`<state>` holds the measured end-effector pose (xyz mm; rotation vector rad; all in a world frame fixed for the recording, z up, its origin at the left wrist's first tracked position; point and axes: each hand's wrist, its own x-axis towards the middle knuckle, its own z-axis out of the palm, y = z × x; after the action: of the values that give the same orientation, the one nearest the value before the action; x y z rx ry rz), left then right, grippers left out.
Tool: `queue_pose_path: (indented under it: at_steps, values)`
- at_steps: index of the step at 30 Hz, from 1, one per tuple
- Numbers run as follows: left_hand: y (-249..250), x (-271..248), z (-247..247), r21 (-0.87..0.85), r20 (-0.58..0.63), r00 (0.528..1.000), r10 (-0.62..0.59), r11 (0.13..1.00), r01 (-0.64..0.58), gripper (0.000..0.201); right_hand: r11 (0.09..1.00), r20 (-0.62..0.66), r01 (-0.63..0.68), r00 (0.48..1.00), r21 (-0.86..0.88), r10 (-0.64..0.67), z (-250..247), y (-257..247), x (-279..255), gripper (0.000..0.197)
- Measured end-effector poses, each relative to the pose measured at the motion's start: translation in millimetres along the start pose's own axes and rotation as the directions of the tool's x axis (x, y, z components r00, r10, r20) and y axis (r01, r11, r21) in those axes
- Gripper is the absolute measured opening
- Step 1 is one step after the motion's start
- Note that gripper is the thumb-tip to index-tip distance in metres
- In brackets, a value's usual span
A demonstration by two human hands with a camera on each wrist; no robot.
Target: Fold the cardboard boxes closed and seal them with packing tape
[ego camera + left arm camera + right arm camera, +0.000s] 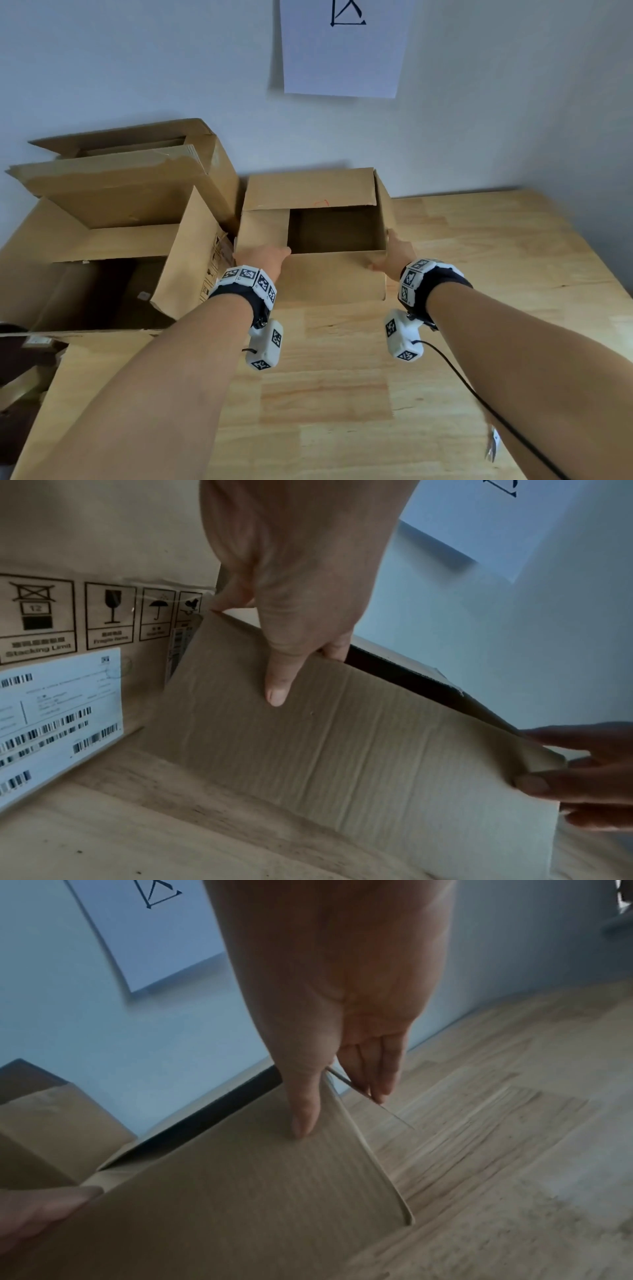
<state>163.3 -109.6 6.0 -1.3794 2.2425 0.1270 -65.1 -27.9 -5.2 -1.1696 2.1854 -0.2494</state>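
Observation:
A small brown cardboard box (pixel 318 192) stands open near the wall in the middle of the wooden table (pixel 479 281). Its far flap and right flap stand up, and its left flap (pixel 263 226) is folded inward. The near flap (pixel 335 277) faces me. My left hand (pixel 263 257) pinches this flap at its left end, thumb (pixel 277 680) on the outer face and fingers over the top edge. My right hand (pixel 394 253) pinches the right end, thumb (pixel 304 1112) on the outer face (pixel 240 1204) and fingers (pixel 380 1069) behind the edge.
A large open box (pixel 113 274) with printed handling symbols (pixel 109 612) and a white shipping label (pixel 61 710) stands directly left of the small box. Another open box (pixel 137 171) is behind it. A paper sheet (pixel 342 51) hangs on the wall.

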Motion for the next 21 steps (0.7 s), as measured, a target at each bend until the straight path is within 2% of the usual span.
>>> queue_pose_path:
  at_steps: [4,6,9,18,20,21]
  values:
    - [6,6,2,0.096,-0.023,0.999,0.032,0.995,-0.03,0.041,0.985,0.039,0.006,0.999,-0.17,0.0,-6,-6,7,0.046]
    - [8,8,1,0.12,-0.022,1.0,0.021,0.993,-0.018,0.043,0.975,0.038,0.001,0.999,-0.223,0.008,-5,-6,11,0.04]
    - [4,13,-1,0.102,-0.036,0.999,-0.031,0.994,0.034,0.046,0.975,0.026,0.004,1.0,-0.224,0.002,-8,-11,19,0.037]
    - [-8,21,1,0.106,-0.085,0.996,-0.037,0.993,0.046,0.043,0.984,0.026,0.048,0.999,-0.173,-0.044,-8,-18,27,0.034]
    - [-7,17,4,0.106,-0.109,0.993,-0.04,0.993,0.052,0.041,0.99,-0.002,0.033,0.999,-0.137,-0.033,-5,-16,27,0.038]
    - [-6,14,3,0.099,-0.118,0.992,-0.043,0.994,0.055,0.041,0.993,-0.021,0.011,1.0,-0.119,-0.014,-5,-16,24,0.047]
